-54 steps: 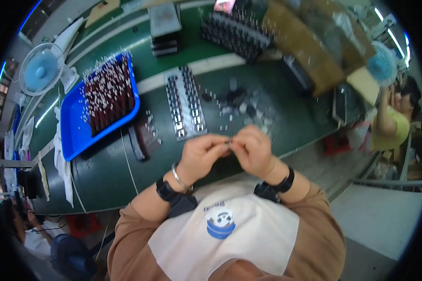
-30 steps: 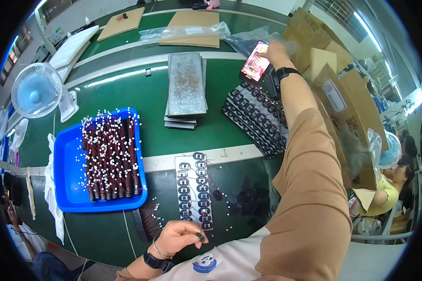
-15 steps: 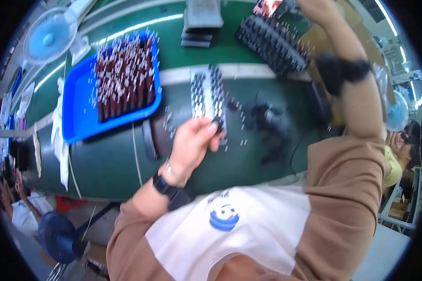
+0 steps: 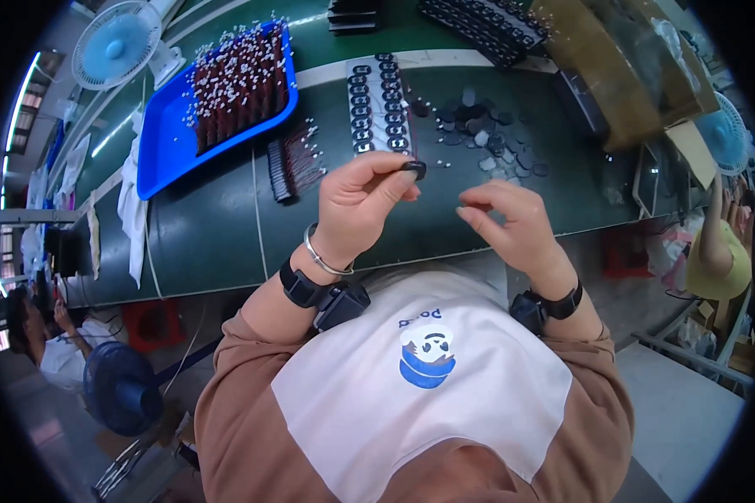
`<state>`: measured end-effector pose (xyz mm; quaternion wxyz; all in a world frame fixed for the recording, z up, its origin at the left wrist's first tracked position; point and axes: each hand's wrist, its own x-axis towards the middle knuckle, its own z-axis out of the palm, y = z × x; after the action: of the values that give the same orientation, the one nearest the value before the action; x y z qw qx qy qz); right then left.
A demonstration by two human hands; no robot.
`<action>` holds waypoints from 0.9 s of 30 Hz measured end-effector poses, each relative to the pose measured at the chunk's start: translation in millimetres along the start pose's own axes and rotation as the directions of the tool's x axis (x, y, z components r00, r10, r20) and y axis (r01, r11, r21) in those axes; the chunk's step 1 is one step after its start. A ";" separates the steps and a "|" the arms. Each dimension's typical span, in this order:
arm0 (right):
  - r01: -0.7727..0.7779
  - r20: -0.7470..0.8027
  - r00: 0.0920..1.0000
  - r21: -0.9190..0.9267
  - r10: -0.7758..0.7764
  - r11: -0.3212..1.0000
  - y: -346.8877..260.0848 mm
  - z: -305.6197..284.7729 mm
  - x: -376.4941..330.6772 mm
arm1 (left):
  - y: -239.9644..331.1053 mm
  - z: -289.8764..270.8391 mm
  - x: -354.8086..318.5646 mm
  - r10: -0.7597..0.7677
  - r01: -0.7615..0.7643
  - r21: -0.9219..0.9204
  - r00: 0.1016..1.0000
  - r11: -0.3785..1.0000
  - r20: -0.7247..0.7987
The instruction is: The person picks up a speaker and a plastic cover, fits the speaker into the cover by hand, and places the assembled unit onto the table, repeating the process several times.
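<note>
1. Black oval component point(image 4: 416, 168): small, dark, with a smooth rounded edge that catches a little light. Seen at a slant; any marking on its face is too small to tell.
2. Position: pinched in the left hand point(image 4: 356, 201), above the green worktable point(image 4: 210, 243), just beside the near end of a pale rectangular board point(image 4: 376, 101).
3. Left hand: thumb and forefinger closed on the component, gripping it at the tips; remaining fingers curled.
4. Right hand point(image 4: 516, 222): to the right, apart from the component. Thumb and forefinger parted by a modest gap, holding nothing visible; other fingers loosely bent.
5. The pale board carries two lengthwise rows of dark oval parts with lighter patches. Dark and greyish discs point(image 4: 486, 126) lie scattered to its right.
6. Left side: blue tray point(image 4: 168, 134) bearing dark red wire bundles point(image 4: 239, 105) tipped with small white connectors. A smaller wire bundle point(image 4: 281, 170) lies on the table beside it.
7. Writing: blue lettering point(image 4: 419, 318) on the pale shirt front point(image 4: 495, 394), upside down in this view, beside a cartoon face print point(image 4: 426, 356) with a blue band.
</note>
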<state>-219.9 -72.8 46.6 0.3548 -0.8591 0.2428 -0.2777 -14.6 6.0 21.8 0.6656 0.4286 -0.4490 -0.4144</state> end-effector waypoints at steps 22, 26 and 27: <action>-0.293 0.307 0.935 0.389 0.177 0.873 7.9 74.5 19.7 | 12.6 -61.3 -57.5 -0.434 0.427 -0.079 0.885 0.901 -0.166; -0.458 0.423 0.872 0.530 0.247 0.714 9.6 90.4 32.7 | 7.2 -58.0 -56.0 -0.453 0.451 -0.046 0.882 0.891 -0.132; -0.485 0.452 0.855 0.525 0.253 0.699 8.9 92.8 36.3 | 6.8 -57.7 -55.8 -0.458 0.456 -0.050 0.879 0.889 -0.132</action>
<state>-135.2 -56.6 -4.1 0.7035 -0.6597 0.2412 -0.1083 27.3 71.7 1.5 0.5825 0.5446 -0.2840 -0.5324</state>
